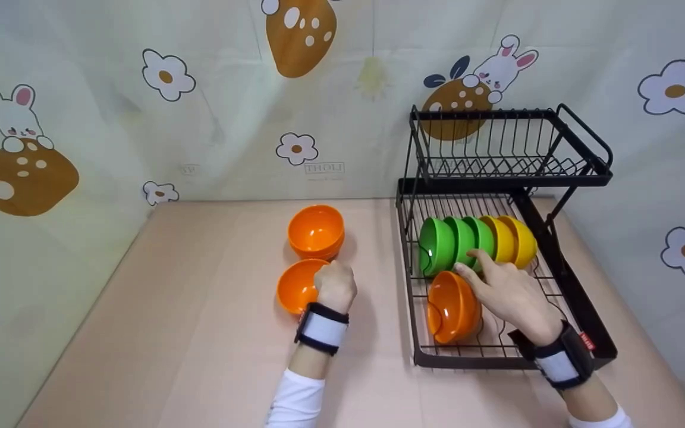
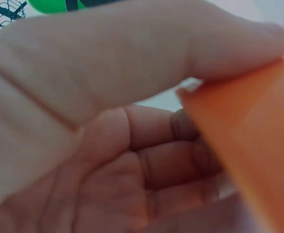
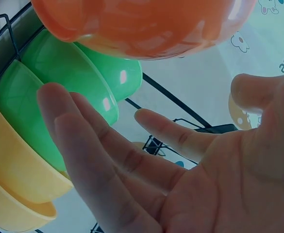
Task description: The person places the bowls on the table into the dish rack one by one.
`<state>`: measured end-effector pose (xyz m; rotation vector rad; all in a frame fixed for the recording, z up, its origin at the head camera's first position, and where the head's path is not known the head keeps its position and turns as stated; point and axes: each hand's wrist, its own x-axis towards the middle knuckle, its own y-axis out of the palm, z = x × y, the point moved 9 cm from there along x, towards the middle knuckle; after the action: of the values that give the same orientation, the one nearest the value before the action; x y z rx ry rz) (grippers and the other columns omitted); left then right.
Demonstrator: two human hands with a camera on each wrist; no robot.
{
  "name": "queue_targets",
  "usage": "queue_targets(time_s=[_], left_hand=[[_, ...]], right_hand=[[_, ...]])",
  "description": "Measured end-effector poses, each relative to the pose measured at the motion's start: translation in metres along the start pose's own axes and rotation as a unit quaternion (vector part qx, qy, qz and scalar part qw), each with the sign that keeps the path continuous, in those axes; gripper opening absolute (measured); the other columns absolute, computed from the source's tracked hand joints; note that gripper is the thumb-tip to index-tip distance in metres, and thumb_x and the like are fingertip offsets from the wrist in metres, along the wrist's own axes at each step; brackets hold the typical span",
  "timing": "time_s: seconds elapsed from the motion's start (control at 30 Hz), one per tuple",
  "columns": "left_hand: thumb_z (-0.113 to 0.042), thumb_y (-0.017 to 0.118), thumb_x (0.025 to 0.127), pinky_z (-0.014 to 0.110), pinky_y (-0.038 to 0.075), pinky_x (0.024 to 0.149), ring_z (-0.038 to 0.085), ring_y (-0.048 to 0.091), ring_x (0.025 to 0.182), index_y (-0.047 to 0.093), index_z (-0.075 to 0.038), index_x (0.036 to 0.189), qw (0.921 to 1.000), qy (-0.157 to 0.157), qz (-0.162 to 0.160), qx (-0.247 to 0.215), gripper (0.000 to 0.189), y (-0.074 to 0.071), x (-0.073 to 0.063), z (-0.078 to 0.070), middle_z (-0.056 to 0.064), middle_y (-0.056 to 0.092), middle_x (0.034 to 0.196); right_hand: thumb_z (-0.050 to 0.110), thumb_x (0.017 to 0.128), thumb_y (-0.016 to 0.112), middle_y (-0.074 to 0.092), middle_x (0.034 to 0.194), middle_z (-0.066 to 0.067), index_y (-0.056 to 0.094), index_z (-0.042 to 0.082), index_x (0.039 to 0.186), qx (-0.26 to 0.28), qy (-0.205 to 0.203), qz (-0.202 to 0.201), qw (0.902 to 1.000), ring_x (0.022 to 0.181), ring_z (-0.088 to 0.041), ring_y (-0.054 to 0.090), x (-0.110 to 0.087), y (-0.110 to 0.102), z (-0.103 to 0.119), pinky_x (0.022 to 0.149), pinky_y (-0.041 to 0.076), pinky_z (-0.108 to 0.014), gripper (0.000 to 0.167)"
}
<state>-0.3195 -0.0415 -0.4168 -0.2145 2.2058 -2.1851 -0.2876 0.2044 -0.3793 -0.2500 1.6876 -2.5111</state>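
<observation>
My left hand (image 1: 336,286) grips the right rim of an orange bowl (image 1: 294,289) on the table; the left wrist view shows the thumb along the edge of this orange bowl (image 2: 263,121). Just behind it stands another orange bowl (image 1: 316,230), which looks stacked on one more. My right hand (image 1: 506,294), its fingers spread and holding nothing, hovers over the dish rack. Close to its thumb, an orange bowl (image 1: 452,309) leans on its side in the rack. Past the fingertips, green bowls (image 3: 69,77) and yellow bowls (image 3: 20,165) stand on edge in a row.
The black two-tier dish rack (image 1: 458,361) stands on the right of the table (image 1: 211,333). Its raised upper tier (image 1: 518,181) overhangs the back part. A patterned cloth (image 1: 217,137) hangs behind the table and along its sides.
</observation>
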Motion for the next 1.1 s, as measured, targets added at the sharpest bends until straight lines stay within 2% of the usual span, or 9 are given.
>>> queue_targets(time_s=[0.3,0.43,0.57,0.77,0.9,0.97,1.1], left_hand=[[-0.010,0.064,0.083,0.031,0.056,0.058,0.020,0.070,0.072,0.074,-0.008,0.082,0.9993,0.032,0.002,0.016,0.010,-0.013,-0.008,-0.007,0.005,0.072,0.079],[-0.010,0.068,0.079,0.031,0.055,0.056,0.022,0.070,0.071,0.074,-0.009,0.081,0.9979,0.054,-0.033,0.017,0.007,-0.023,-0.014,-0.015,0.004,0.071,0.078],[-0.010,0.070,0.076,0.029,0.053,0.053,0.020,0.068,0.067,0.073,-0.010,0.076,0.9924,0.089,-0.080,0.030,0.004,-0.034,-0.021,-0.025,0.002,0.070,0.074],[-0.011,0.072,0.075,0.032,0.053,0.054,0.021,0.067,0.067,0.072,-0.010,0.077,0.9837,0.139,-0.106,0.041,0.002,-0.042,-0.028,-0.040,0.002,0.068,0.074],[-0.011,0.075,0.071,0.031,0.050,0.050,0.019,0.066,0.064,0.070,-0.013,0.074,0.9731,0.175,-0.144,0.042,0.006,-0.050,-0.033,-0.050,0.000,0.067,0.070],[-0.011,0.076,0.069,0.029,0.048,0.049,0.017,0.065,0.061,0.069,-0.014,0.072,0.9632,0.197,-0.177,0.042,0.008,-0.055,-0.037,-0.055,-0.001,0.066,0.067],[-0.009,0.073,0.070,0.026,0.042,0.044,0.015,0.060,0.055,0.067,-0.016,0.073,0.9382,0.246,-0.240,0.037,0.010,-0.065,-0.046,-0.066,-0.002,0.063,0.062]], right_hand=[[0.060,0.096,0.031,0.034,0.051,0.005,0.043,0.006,0.138,-0.003,0.008,0.006,1.0000,0.039,-0.013,0.034,0.001,0.001,-0.003,0.039,0.026,-0.025,0.069],[0.061,0.096,0.030,0.034,0.052,0.003,0.044,0.007,0.137,-0.011,0.010,-0.006,0.9999,0.041,-0.014,0.036,0.001,-0.001,-0.003,0.040,0.027,-0.027,0.070],[0.063,0.095,0.029,0.035,0.053,0.002,0.044,0.008,0.137,-0.016,0.015,-0.019,0.9996,0.042,-0.015,0.038,0.001,-0.004,-0.003,0.041,0.028,-0.027,0.071],[0.061,0.096,0.030,0.040,0.056,0.001,0.045,0.009,0.136,-0.003,0.022,-0.027,0.9994,0.044,-0.015,0.040,0.003,-0.006,-0.004,0.041,0.030,-0.027,0.067],[0.059,0.097,0.030,0.045,0.060,-0.001,0.044,0.007,0.136,0.014,0.019,-0.035,0.9991,0.048,-0.015,0.043,0.004,-0.008,-0.004,0.043,0.033,-0.027,0.067],[0.057,0.097,0.030,0.049,0.065,-0.003,0.045,0.006,0.136,0.027,0.017,-0.040,0.9987,0.051,-0.015,0.046,0.005,-0.009,-0.004,0.045,0.036,-0.027,0.066],[0.055,0.098,0.031,0.061,0.082,-0.008,0.046,0.006,0.135,0.055,0.010,-0.050,0.9971,0.064,-0.017,0.055,0.006,-0.012,-0.004,0.054,0.044,-0.028,0.063]])
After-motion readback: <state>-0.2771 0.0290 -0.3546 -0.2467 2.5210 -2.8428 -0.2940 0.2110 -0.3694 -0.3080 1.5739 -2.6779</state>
